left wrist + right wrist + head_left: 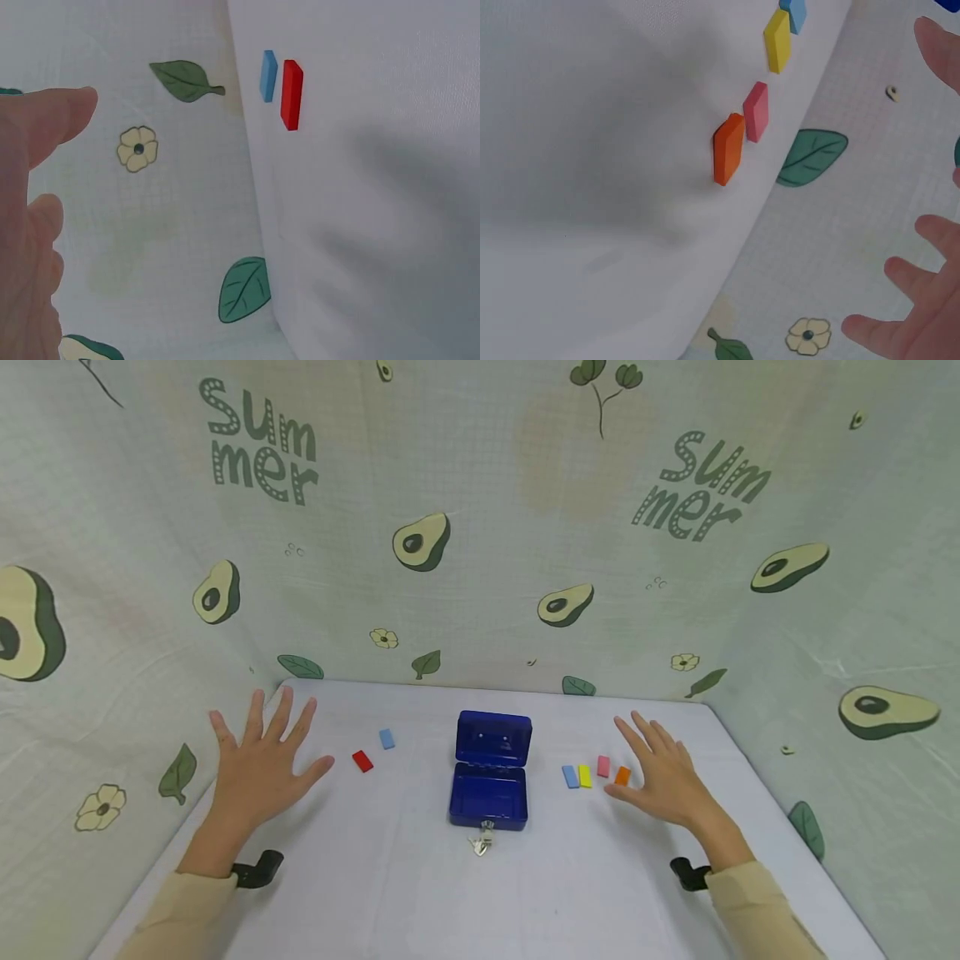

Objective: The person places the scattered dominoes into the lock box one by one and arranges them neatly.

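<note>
Fingers spread, my left hand (261, 774) hovers over the left side of the table and holds nothing. Nearest to it lie a red block (362, 761) and a blue block (386, 738). My right hand (667, 777) is raised on the right, fingers extended, also holding nothing. Close to its thumb are an orange block (728, 150), a pink block (757, 112), a yellow block (778, 42) and another blue block (571, 777). Between the hands stands a dark blue metal cash box (488, 795), its lid raised and its inside bare.
Keys (480, 845) hang from the lock at the box's front. A white cloth covers the table (420, 902). Printed fabric walls (480, 468) with avocados and leaves enclose it at the back and both sides.
</note>
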{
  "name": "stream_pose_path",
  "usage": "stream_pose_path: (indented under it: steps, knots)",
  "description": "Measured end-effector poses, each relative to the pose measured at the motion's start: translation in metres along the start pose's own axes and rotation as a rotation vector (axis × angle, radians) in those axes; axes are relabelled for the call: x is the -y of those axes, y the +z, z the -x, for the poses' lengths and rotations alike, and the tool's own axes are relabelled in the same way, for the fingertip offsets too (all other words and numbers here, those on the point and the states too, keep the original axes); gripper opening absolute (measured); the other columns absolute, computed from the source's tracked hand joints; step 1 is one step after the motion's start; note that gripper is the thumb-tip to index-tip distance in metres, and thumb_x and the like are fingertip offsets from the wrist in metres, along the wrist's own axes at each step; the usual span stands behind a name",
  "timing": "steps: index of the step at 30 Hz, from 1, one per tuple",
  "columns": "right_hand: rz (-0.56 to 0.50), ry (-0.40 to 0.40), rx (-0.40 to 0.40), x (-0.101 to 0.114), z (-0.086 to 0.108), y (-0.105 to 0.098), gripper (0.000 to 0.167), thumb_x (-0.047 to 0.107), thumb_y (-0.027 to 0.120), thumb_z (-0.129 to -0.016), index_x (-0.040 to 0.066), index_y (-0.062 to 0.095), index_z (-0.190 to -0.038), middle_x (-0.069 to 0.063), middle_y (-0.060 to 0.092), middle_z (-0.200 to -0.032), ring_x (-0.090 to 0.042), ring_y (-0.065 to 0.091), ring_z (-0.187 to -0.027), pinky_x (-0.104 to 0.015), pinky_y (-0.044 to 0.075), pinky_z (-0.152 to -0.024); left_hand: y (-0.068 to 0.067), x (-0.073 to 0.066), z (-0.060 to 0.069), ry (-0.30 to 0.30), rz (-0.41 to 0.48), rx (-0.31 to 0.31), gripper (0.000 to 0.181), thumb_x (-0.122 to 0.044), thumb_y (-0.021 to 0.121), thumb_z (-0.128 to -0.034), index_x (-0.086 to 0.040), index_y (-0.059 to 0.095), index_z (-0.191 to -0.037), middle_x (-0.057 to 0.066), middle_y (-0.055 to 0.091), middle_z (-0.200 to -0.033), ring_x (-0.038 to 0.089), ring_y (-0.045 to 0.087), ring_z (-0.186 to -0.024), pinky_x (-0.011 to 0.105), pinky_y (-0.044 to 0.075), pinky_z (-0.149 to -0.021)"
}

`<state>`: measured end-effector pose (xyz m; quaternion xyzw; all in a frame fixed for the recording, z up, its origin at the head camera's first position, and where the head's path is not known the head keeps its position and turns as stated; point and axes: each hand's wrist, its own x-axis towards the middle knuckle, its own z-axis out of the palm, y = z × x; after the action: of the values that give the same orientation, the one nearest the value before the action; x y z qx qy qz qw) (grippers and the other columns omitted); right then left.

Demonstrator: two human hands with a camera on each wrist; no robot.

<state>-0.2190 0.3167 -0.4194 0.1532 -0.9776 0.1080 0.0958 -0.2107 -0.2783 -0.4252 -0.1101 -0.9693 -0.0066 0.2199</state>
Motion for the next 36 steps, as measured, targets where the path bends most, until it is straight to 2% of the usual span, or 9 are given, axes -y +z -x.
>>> stream_pose_path:
  steps: [9, 16, 25, 32, 36]
  knots:
    - [-0.049, -0.037, 0.015, 0.002, -0.013, 0.012, 0.106, 0.038, 0.09, -0.084, 0.016, 0.029, -0.169, -0.025, 0.029, -0.17, -0.055, 0.028, -0.151, -0.082, 0.024, -0.114, 0.006, -0.022, -0.004, 0.02, 0.103, 0.033, 0.097, -0.062, 0.065, -0.095, -0.019, 0.022, -0.171, 0.024, 0.018, -0.174, 0.052, -0.001, -0.161, 0.082, -0.017, -0.112]
    - [-0.104, -0.065, 0.048, 0.002, -0.021, 0.018, 0.095, 0.037, 0.087, -0.089, 0.016, 0.035, -0.166, -0.023, 0.034, -0.168, -0.05, 0.031, -0.151, -0.083, 0.028, -0.11, 0.011, -0.045, -0.006, 0.025, 0.213, 0.088, 0.096, -0.059, 0.067, -0.0962, -0.018, 0.022, -0.171, 0.024, 0.019, -0.174, 0.052, 0.006, -0.16, 0.083, -0.01, -0.115]
    - [-0.142, -0.086, 0.077, 0.006, -0.033, 0.023, 0.094, 0.031, 0.089, -0.087, 0.016, 0.039, -0.164, -0.023, 0.039, -0.165, -0.05, 0.035, -0.149, -0.082, 0.03, -0.11, 0.021, -0.071, -0.009, 0.012, 0.362, 0.176, 0.094, -0.057, 0.065, -0.0989, -0.019, 0.02, -0.171, 0.02, 0.017, -0.176, 0.051, 0.009, -0.161, 0.08, 0.002, -0.12]
    - [-0.21, -0.076, 0.122, 0.005, -0.041, 0.031, 0.094, 0.027, 0.091, -0.086, 0.016, 0.039, -0.164, -0.021, 0.041, -0.163, -0.049, 0.038, -0.149, -0.076, 0.037, -0.111, 0.032, -0.09, -0.008, 0.033, 0.454, 0.203, 0.092, -0.054, 0.067, -0.0999, -0.017, 0.021, -0.171, 0.018, 0.02, -0.176, 0.048, 0.016, -0.16, 0.076, 0.013, -0.122]
    - [-0.257, -0.074, 0.156, 0.006, -0.044, 0.035, 0.091, 0.026, 0.09, -0.086, 0.013, 0.042, -0.162, -0.021, 0.043, -0.163, -0.048, 0.038, -0.149, -0.075, 0.037, -0.112, 0.036, -0.101, -0.006, 0.023, 0.512, 0.23, 0.092, -0.055, 0.065, -0.101, -0.02, 0.018, -0.172, 0.015, 0.021, -0.176, 0.045, 0.019, -0.161, 0.072, 0.022, -0.122]
